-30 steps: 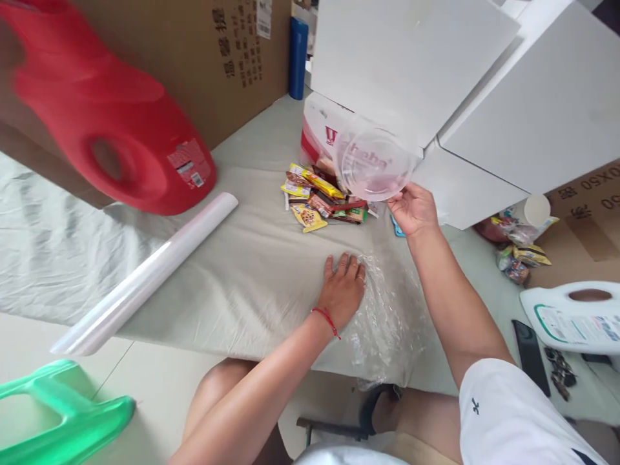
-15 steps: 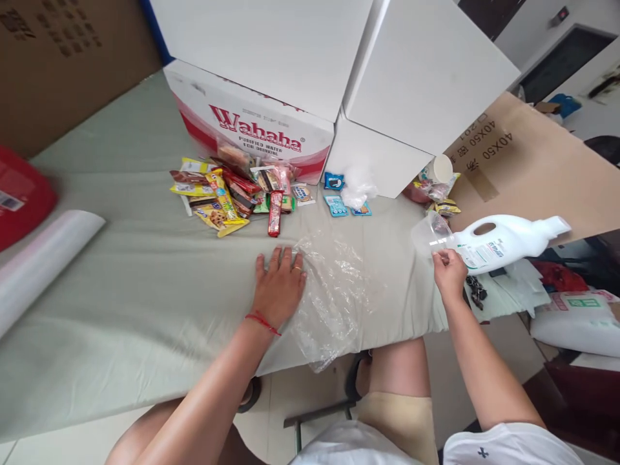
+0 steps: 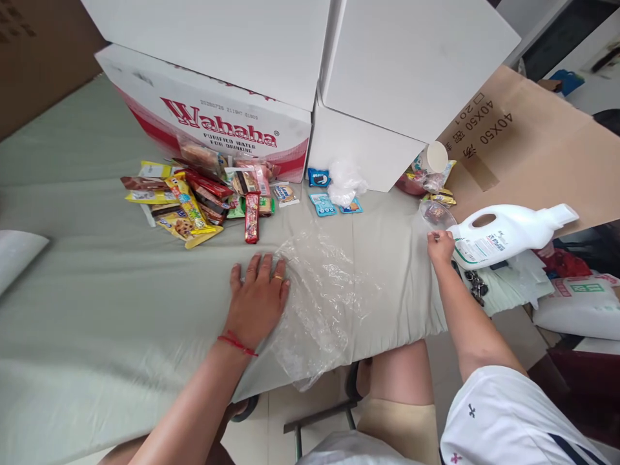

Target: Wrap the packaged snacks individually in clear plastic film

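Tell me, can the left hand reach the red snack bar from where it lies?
Probably yes: the left hand lies flat on the cloth just below the red snack bar, with only bare cloth between them.

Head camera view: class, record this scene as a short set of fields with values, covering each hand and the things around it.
left hand: flat, palm down on the edge of the clear plastic sheet
right hand: grip on a clear plastic cup at the table's right edge
table cover: pale green cloth
snack packets: piled before the Wahaha box
white jug: lying on its side, right of the cup
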{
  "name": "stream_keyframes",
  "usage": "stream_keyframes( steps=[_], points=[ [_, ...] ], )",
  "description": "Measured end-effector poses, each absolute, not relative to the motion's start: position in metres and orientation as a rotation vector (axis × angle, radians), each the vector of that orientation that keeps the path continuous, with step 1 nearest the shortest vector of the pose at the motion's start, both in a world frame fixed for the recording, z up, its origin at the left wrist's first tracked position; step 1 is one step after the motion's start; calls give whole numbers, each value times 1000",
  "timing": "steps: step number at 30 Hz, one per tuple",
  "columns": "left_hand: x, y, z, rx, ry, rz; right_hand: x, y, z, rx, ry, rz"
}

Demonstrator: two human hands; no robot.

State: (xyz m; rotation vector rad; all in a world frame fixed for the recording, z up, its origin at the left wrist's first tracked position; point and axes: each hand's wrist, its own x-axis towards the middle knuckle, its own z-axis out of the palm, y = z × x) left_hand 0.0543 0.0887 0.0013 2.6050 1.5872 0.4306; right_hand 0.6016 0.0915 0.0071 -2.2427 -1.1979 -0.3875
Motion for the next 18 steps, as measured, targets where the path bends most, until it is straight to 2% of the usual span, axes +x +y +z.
stream_keyframes(
  steps=[18],
  points=[
    [51,91,2,2661,1579,426,653,180,11,-2139,-1408,-194]
  ],
)
